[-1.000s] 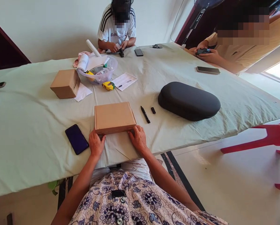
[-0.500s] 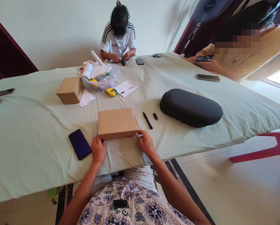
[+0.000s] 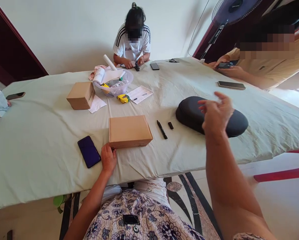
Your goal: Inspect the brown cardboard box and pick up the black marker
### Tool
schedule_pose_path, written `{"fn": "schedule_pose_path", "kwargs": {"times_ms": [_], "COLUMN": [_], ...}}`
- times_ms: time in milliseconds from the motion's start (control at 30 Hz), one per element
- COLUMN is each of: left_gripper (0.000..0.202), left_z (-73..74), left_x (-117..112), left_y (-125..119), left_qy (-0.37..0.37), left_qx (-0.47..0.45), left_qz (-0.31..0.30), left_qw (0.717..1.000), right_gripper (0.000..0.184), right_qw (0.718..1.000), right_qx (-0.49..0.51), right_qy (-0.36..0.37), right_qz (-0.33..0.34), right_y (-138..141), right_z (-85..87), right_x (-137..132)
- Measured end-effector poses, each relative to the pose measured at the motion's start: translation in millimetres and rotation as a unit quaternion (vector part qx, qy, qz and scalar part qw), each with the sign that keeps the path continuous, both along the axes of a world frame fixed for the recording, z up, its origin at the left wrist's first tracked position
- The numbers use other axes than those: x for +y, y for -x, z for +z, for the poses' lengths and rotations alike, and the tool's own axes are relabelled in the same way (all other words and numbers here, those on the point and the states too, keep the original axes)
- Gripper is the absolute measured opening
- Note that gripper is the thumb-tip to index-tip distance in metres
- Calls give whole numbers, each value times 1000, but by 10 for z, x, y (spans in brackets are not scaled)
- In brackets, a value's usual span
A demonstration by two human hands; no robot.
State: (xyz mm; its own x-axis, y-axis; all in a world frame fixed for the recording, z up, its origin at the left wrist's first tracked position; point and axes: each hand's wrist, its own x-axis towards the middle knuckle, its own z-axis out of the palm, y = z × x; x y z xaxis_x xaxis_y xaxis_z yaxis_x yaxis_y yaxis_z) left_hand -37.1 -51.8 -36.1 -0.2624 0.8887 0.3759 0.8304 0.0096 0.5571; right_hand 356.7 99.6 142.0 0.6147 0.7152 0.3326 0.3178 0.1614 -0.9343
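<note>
A closed brown cardboard box [image 3: 130, 130] lies flat on the cloth-covered table in front of me. My left hand [image 3: 108, 158] is at its front left corner, fingers closed against the edge. Off to the right, my right hand [image 3: 217, 111] is raised in front of the dark oval case [image 3: 189, 111], fingers apart and slightly blurred. It appears to hold nothing; whether it touches the case I cannot tell. Between box and case lie a black marker [image 3: 161, 129] and its cap [image 3: 170, 125]. A dark blue phone [image 3: 88, 151] rests left of my left hand.
Farther back are a second cardboard box [image 3: 80, 96], a plastic basin [image 3: 129, 80] of papers and odds and ends, a yellow tape measure [image 3: 123, 98] and a written sheet [image 3: 142, 94]. Two people sit across the table, their hands on small objects. Another phone [image 3: 231, 85] lies at right.
My right hand has let go of the box's front right corner and swung right and forward to the dark case, its fingers spreading. My left hand has stayed at the box. The view has shifted slightly.
</note>
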Motion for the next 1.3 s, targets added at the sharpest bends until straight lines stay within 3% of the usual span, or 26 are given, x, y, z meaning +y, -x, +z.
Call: {"fn": "schedule_pose_path", "kwargs": {"times_ms": [33, 100, 133, 200, 300, 400, 567, 700, 800, 900, 1067, 1167, 1300], "left_gripper": [27, 27, 28, 29, 35, 44, 54, 47, 51, 50, 41, 51, 52], "left_z": [0, -2, -5, -16, -38, -45, -14, 33, 104, 238, 581, 759, 869], "left_x": [-1, -4, -8, -18, -37, -41, -12, -31, -105, -221, -336, -275, -120], "left_y": [-2, -4, -5, -8, -18, -26, -19, 14, 37, 17, -148, -246, -297], "left_qy": [0, 0, -1, -4, -2, 5, 7, -2, -21, -42, -57, -78, -85], "left_qx": [0, 1, 1, 7, 23, 39, 53, 18, -35, -92, -172, -159, -102], "left_qz": [1, 2, 1, -1, 5, 14, 32, 14, -1, -19, -13, 8, 7], "left_qw": [1000, 1000, 1000, 1000, 1000, 999, 998, 1000, 999, 995, 983, 984, 991], "right_gripper": [36, 36, 38, 46, 38, 28, 17, 22, 27, 34, 48, 53, 48], "right_qw": [999, 979, 959, 917, 875, 872, 872, 885, 907, 934, 961, 969, 978], "right_qx": [-8, -54, -100, -222, -366, -426, -426, -389, -306, -183, -25, -12, -53], "right_qy": [9, 72, 104, 124, 88, 95, 114, 113, 123, 135, 130, 122, 103], "right_qz": [40, 184, 245, 306, 305, 222, 212, 228, 262, 276, 242, 214, 172], "right_y": [101, 353, 487, 739, 1047, 1261, 1363, 1315, 1279, 1260, 1329, 1418, 1486], "right_z": [-154, -552, -771, -1195, -1664, -1854, -1822, -1776, -1721, -1621, -1367, -1193, -1003], "right_x": [-59, -243, -361, -624, -1018, -1310, -1431, -1385, -1397, -1458, -1542, -1512, -1387]}}
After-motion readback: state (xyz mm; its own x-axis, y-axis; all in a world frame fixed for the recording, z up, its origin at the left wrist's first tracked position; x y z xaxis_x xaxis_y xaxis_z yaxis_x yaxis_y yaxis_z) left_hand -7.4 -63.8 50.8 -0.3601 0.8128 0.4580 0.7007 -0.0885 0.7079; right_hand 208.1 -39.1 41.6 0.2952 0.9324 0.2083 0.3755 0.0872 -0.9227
